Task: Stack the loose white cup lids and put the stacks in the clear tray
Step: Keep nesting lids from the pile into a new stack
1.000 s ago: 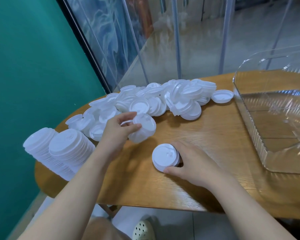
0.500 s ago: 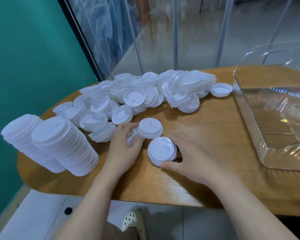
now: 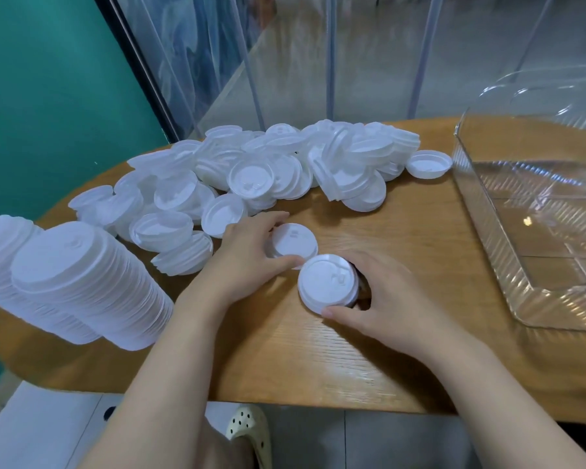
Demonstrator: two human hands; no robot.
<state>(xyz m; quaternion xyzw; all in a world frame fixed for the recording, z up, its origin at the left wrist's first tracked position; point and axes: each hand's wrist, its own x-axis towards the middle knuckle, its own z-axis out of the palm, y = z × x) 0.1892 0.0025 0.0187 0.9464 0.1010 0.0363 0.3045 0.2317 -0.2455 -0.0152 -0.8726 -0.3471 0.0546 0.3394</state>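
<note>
A heap of loose white cup lids [image 3: 271,170] lies across the back of the wooden table [image 3: 403,360]. My left hand [image 3: 247,262] grips a small bunch of lids [image 3: 293,240] at the table's middle, fingers curled round its rim. Just right of it, my right hand [image 3: 386,306] holds a short stack of lids [image 3: 327,282] standing on the table, thumb at its front edge. Two tall finished stacks [image 3: 75,282] lean at the left. The clear tray [image 3: 487,211] stands at the right with no lids in it.
One lid [image 3: 428,164] lies upside down alone between the heap and the tray. A teal wall and glass panels close off the left and back. The table's front edge runs close to my body, with a pale shoe [image 3: 247,431] below it.
My left hand has carried its lids from above the heap down and right to the table, next to the short stack. My right hand has stayed on that stack.
</note>
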